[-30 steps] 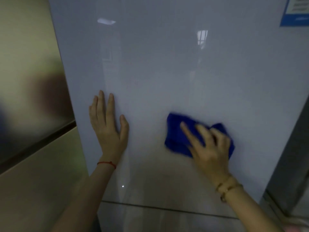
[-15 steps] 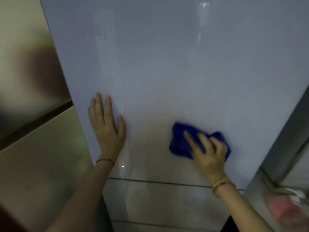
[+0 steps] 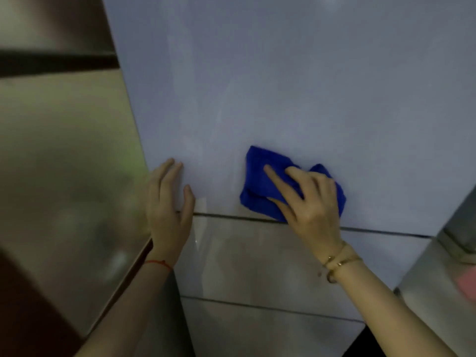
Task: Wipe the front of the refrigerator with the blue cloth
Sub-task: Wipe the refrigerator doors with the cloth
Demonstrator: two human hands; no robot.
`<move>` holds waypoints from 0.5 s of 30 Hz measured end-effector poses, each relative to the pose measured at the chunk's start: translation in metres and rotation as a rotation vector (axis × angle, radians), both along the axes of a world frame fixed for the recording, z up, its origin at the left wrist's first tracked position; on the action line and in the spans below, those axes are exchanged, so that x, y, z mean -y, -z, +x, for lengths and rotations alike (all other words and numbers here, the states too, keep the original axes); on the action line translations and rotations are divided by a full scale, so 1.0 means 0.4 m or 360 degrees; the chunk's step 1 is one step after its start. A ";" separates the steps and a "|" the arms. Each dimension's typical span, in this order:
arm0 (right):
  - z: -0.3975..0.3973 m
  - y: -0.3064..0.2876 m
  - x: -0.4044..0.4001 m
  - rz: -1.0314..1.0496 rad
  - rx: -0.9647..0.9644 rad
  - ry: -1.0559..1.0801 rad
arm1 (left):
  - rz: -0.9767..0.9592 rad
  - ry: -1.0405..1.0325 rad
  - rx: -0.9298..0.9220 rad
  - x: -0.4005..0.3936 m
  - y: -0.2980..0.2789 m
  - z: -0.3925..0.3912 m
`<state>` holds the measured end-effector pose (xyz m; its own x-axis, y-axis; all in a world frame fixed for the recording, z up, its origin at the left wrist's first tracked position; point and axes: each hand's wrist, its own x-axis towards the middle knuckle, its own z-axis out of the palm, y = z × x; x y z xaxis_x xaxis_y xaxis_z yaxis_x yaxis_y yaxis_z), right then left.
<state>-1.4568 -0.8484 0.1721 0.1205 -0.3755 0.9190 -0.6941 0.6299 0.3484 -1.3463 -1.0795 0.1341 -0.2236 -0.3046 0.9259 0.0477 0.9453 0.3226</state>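
The refrigerator's pale glossy front (image 3: pixel 296 86) fills most of the view. A crumpled blue cloth (image 3: pixel 260 181) is pressed against the lower part of the upper door, just above the dark seam (image 3: pixel 381 231) between the doors. My right hand (image 3: pixel 306 202) lies spread over the cloth and holds it to the door. My left hand (image 3: pixel 168 202) rests flat with fingers apart on the door's left edge, its palm crossing the seam. It holds nothing.
A shiny beige wall or cabinet side (image 3: pixel 64 163) with a dark band stands left of the fridge. A second seam (image 3: pixel 270 307) runs across the lower door. At right is a grey metal surface (image 3: pixel 432 279) with a blurred pink object (image 3: pixel 467 282).
The cloth and my right hand have slid down the door to just above the seam. My left hand has also come lower, onto the seam. The view has tilted downward.
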 end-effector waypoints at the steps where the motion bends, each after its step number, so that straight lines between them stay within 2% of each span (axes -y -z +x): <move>1: 0.014 0.029 -0.001 -0.0041 0.0027 -0.0024 | 0.0027 0.0018 -0.0002 0.002 0.054 0.010; 4: 0.042 0.154 0.031 -0.0030 -0.0029 -0.0025 | 0.0047 0.0036 -0.0021 0.012 0.210 0.021; 9: 0.016 0.400 0.162 -0.0076 -0.0214 0.0187 | 0.0081 0.0018 -0.0107 0.049 0.448 0.003; 13: -0.002 0.539 0.240 -0.0172 -0.0322 0.0197 | 0.0116 0.0051 -0.0194 0.096 0.577 -0.039; 15: 0.001 0.630 0.238 -0.0074 -0.0384 0.0169 | 0.0166 0.0103 -0.0211 0.116 0.618 -0.057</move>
<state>-1.4563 -0.9437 -0.0800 0.3002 -0.3559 0.8850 -0.5235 0.7140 0.4648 -1.3690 -1.1260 -0.1131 -0.1239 -0.3894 0.9127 0.1557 0.9008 0.4054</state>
